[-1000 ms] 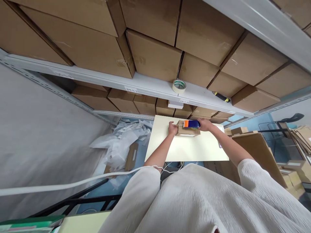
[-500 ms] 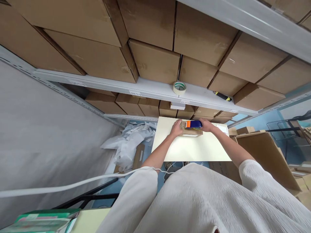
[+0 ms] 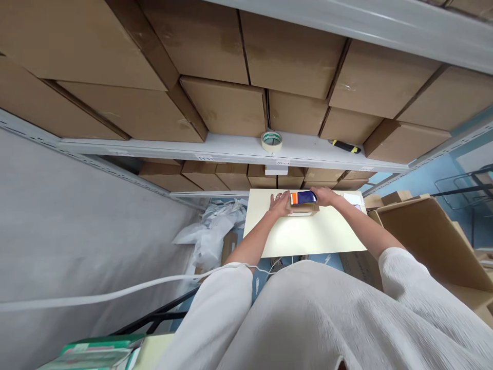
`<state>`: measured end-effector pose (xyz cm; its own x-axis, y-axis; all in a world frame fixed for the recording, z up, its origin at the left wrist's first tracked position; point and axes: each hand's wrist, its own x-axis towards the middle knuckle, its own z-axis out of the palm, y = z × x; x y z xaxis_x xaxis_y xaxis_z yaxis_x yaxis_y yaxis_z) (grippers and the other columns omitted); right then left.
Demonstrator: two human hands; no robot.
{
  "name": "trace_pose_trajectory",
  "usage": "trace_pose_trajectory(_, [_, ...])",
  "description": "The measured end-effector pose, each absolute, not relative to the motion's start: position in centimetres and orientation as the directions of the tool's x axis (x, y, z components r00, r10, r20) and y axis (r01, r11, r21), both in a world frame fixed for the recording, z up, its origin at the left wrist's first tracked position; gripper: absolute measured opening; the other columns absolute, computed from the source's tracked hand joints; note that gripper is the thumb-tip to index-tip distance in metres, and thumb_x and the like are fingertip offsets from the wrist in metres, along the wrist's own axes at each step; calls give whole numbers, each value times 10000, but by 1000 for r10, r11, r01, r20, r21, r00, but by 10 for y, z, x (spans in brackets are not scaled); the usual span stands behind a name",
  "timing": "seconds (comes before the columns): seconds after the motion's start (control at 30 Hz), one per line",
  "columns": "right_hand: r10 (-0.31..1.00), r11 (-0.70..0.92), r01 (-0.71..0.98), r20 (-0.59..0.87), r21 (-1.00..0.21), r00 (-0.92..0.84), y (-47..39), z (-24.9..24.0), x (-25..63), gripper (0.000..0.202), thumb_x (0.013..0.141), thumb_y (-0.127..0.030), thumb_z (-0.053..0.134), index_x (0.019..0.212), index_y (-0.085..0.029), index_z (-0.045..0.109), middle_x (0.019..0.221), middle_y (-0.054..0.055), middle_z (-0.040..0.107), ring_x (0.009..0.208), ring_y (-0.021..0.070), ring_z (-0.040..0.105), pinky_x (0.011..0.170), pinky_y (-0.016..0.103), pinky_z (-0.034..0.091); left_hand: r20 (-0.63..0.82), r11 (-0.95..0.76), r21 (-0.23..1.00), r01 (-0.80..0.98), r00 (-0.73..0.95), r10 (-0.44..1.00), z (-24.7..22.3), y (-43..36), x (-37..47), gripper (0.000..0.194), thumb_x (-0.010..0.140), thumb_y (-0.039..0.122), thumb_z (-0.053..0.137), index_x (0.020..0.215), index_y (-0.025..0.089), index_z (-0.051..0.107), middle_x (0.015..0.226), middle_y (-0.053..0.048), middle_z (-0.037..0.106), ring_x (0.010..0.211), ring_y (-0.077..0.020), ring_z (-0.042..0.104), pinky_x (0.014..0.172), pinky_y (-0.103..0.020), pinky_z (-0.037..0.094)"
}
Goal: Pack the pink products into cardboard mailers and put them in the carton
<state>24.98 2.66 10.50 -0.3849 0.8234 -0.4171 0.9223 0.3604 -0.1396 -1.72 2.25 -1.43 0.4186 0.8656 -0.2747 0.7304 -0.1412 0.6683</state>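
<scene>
The fingers of the right hand are closed around the right end of a dark blue and orange handheld tape dispenser, which lies across the top of a small brown cardboard box; whether its orange end presses on the cardboard cannot be told. The left hand rests against the box's left end, its fingers spread a little apart, close beside the orange end of the dispenser. The box sits towards the far side of a pale yellow rectangular tabletop, with a whitish flat item near the tabletop's far right corner, beyond the right forearm. To the right of the tabletop stands a large open brown carton; to the left, crumpled white sheeting lies heaped low down. Above the far edge runs a light grey metal shelf carrying a cream roll of tape, a black and yellow utility knife and stacked brown cardboard cartons. A thick white cable stretches in from the left towards the left sleeve.
</scene>
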Motion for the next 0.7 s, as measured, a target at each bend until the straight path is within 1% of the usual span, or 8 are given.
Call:
trace_pose_trajectory(0.1, [831, 347, 928, -413, -137, -372, 24, 107, 268, 341, 867, -270, 774, 1181, -236, 646, 1137, 123, 778, 1044, 326, 729, 897, 386, 500, -288, -135, 656, 743, 412, 865, -13, 23, -15, 1198, 655, 259, 948, 1690, 303, 347, 1771, -187, 367, 1658, -484, 250, 1336, -675, -55])
trace_pose_trajectory(0.17, [841, 335, 933, -407, -130, -358, 20, 108, 289, 327, 854, -233, 774, 1157, -233, 652, 1116, 122, 781, 1037, 329, 728, 911, 389, 492, -299, -149, 634, 759, 418, 858, -13, 23, -15, 1195, 669, 253, 937, 1699, 298, 333, 1782, -185, 344, 1656, -483, 252, 1331, -685, -53])
trace_pose_trajectory(0.3, [854, 318, 944, -407, -86, -325, 10, 109, 350, 336, 816, -181, 770, 1125, -229, 649, 1188, 139, 768, 1103, 341, 707, 917, 385, 487, -309, -153, 616, 773, 415, 856, -13, 23, -15, 1191, 676, 263, 929, 1703, 299, 326, 1797, -182, 312, 1656, -485, 251, 1333, -680, -39])
trace_pose_trajectory(0.4, [854, 307, 951, -431, -37, -292, 1, 106, 397, 334, 806, -124, 735, 1111, -228, 647, 1194, 150, 761, 1056, 327, 709, 898, 391, 482, -319, -155, 605, 781, 416, 851, -15, 23, -16, 1199, 678, 291, 933, 1706, 310, 316, 1805, -173, 297, 1651, -485, 260, 1337, -669, -31])
trace_pose_trajectory(0.47, [855, 285, 958, -446, -24, -265, -4, 103, 420, 326, 809, -135, 739, 1109, -228, 651, 1174, 158, 762, 1030, 326, 709, 885, 394, 483, -332, -164, 586, 794, 419, 845, -15, 23, -16, 1204, 691, 302, 928, 1715, 314, 295, 1814, -168, 272, 1649, -485, 264, 1339, -668, -20])
trace_pose_trajectory(0.57, [857, 239, 971, -466, -19, -220, -8, 96, 437, 351, 806, -166, 766, 1136, -224, 661, 1159, 161, 762, 982, 318, 709, 874, 389, 488, -362, -188, 532, 825, 423, 831, -13, 23, -15, 1198, 741, 312, 898, 1738, 311, 233, 1831, -161, 221, 1653, -479, 256, 1340, -671, 15])
trace_pose_trajectory(0.7, [848, 247, 969, -490, 26, -203, -7, 84, 435, 395, 841, -132, 721, 1222, -200, 642, 1193, 159, 752, 999, 303, 708, 891, 371, 480, -407, -240, 439, 866, 430, 806, -9, 23, -13, 1189, 802, 357, 859, 1753, 323, 146, 1851, -137, 149, 1650, -446, 286, 1344, -642, 122])
